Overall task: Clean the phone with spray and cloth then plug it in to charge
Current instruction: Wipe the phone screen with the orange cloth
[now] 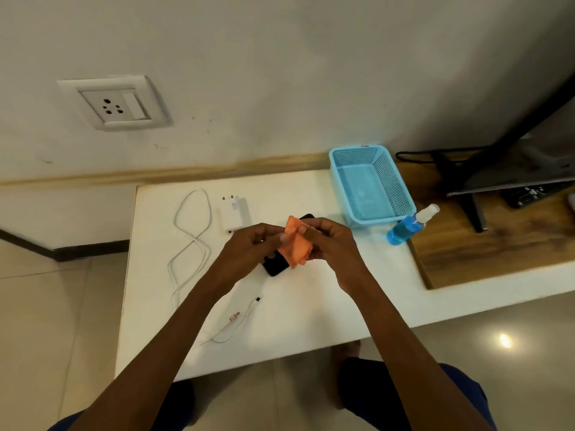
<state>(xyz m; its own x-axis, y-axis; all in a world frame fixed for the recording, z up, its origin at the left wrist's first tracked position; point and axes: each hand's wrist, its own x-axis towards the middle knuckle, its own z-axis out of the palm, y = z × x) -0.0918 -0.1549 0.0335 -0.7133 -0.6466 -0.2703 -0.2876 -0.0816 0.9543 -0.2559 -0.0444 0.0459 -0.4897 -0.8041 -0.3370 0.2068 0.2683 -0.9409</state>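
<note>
Hands x2 [258,244] [329,244], cloth x1 [295,244], phone x1 [275,267]

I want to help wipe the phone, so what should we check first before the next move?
1. Cloth in hand: ok, both the left hand and the right hand hold it.
2. Phone flat on the table: ok, though partly hidden under the hands.
3. Phone already sprayed: cannot tell.
4. Spray bottle upright and out of the way: ok, beside the basket.
5. Charger and cable ready: ok, both lie on the table, not plugged into the socket.
</note>
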